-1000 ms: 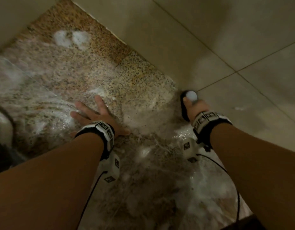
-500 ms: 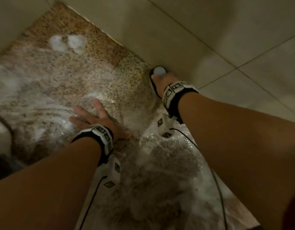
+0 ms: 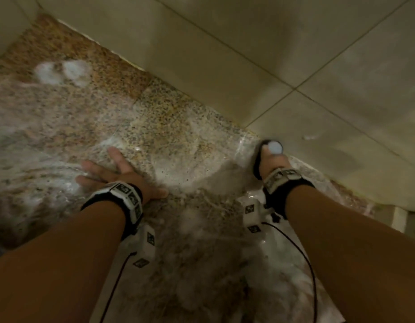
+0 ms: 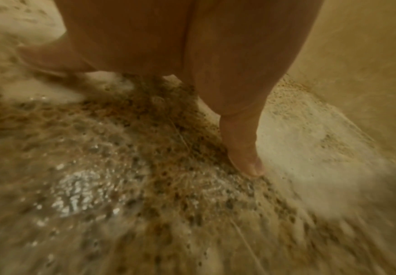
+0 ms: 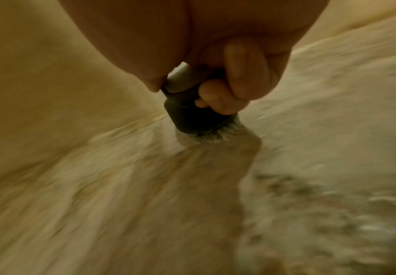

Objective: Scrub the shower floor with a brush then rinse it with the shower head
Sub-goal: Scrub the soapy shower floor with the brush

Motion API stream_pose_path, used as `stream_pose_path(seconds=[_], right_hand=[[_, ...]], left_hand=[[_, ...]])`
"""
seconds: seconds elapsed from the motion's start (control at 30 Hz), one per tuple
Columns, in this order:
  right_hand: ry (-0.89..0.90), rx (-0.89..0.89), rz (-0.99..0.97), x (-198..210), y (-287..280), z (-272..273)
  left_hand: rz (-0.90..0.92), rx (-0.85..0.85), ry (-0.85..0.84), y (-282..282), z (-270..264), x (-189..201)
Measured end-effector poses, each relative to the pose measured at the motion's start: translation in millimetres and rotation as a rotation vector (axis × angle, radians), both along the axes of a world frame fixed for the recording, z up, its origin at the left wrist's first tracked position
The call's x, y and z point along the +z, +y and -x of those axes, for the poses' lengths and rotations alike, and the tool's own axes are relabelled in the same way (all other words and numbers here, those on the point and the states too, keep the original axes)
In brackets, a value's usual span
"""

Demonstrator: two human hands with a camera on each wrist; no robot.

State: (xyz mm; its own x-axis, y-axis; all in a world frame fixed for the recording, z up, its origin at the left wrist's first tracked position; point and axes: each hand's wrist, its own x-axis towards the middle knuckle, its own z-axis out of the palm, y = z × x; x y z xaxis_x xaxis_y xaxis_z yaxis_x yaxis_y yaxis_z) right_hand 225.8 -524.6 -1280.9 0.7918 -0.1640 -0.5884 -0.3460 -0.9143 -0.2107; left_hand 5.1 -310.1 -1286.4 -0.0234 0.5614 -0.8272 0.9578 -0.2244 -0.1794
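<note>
The speckled granite shower floor (image 3: 160,127) is wet and streaked with white suds. My right hand (image 3: 273,165) grips a dark scrub brush (image 3: 257,164) with a pale knob on top, close to the base of the tiled wall. In the right wrist view my curled fingers (image 5: 244,74) wrap the brush (image 5: 189,113), and its bristles press on the soapy floor. My left hand (image 3: 113,171) lies flat on the floor with fingers spread. The left wrist view shows its straight fingers (image 4: 241,141) touching the wet stone. No shower head is in view.
Cream wall tiles (image 3: 283,54) rise along the floor's far and right edges. Two white foam blobs (image 3: 62,72) sit near the far left corner. A pale raised edge (image 3: 400,220) borders the floor at the right. Cables trail from both wrist cameras.
My right hand has pulled the brush back along the wall toward the right, after reaching farther forward half a second ago. The left hand stays planted on the floor.
</note>
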Motion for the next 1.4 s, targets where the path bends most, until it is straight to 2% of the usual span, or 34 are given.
stream_pose_path(seconds=[0.07, 0.17, 0.3, 0.37, 0.47, 0.53, 0.6, 0.67, 0.77, 0.83, 0.9, 1.0, 1.03, 1.1, 1.13, 1.2, 1.27, 1.33, 1.4], right_hand=[[-0.039, 0.145, -0.101, -4.1, 46.1, 18.4], [0.061, 0.401, -0.162, -5.4, 106.7, 61.0], [0.188, 0.824, -0.081, -2.7, 116.0, 91.3], [0.171, 0.859, -0.044, -0.7, 107.9, 75.5], [-0.019, 0.632, 0.039, 7.6, 114.9, 31.7], [-0.074, 0.571, 0.107, 4.0, 135.8, 23.3], [-0.052, 0.679, 0.005, -10.2, 165.3, 46.0], [0.044, 0.865, -0.117, -21.4, 190.6, 93.0], [0.154, 1.24, -0.046, -16.5, 202.2, 141.9], [0.121, 1.195, -0.079, -17.5, 209.2, 120.0], [0.024, 1.008, -0.1, -23.3, 219.1, 77.3], [-0.107, 0.815, 0.079, -16.0, 232.3, 38.7], [-0.12, 0.82, 0.122, -15.5, 237.2, 44.3], [-0.091, 0.866, 0.011, -22.8, 247.2, 78.0], [-0.044, 0.929, -0.064, -25.1, 245.5, 103.9], [0.059, 1.173, -0.131, -20.8, 229.1, 153.6], [0.137, 1.268, -0.067, -5.5, 204.2, 166.2], [0.09, 1.152, -0.029, 0.1, 180.2, 137.3], [0.025, 0.897, 0.028, 2.4, 159.7, 91.9]], left_hand=[[0.007, 0.046, -0.065, -0.6, -0.9, -0.5], [-0.031, 0.003, -0.084, 0.1, 6.1, -4.9], [-0.045, -0.004, -0.119, -2.9, 8.8, -3.5], [0.0, 0.013, -0.145, 0.9, 11.2, -0.9], [0.038, 0.061, -0.208, 9.7, 21.1, -2.4], [0.015, 0.081, -0.215, 17.7, 30.7, -4.5], [0.002, 0.126, -0.199, 28.0, 40.0, -6.7], [-0.037, 0.206, -0.179, 41.8, 51.8, -8.3], [-0.108, 0.314, -0.118, 62.2, 77.6, -9.7], [-0.099, 0.331, -0.111, 72.5, 91.2, -10.2], [-0.084, 0.326, -0.13, 76.3, 96.9, -9.9], [-0.086, 0.32, -0.141, 75.6, 95.0, -12.7], [-0.094, 0.318, -0.142, 75.3, 95.1, -13.3], [-0.1, 0.311, -0.137, 75.6, 95.2, -12.5], [-0.095, 0.311, -0.134, 75.9, 94.5, -11.8], [-0.09, 0.317, -0.126, 77.8, 92.5, -11.0], [-0.093, 0.32, -0.108, 79.4, 93.1, -10.4], [-0.095, 0.318, -0.118, 80.0, 93.7, -11.7], [-0.098, 0.31, -0.122, 79.9, 94.2, -12.4]])
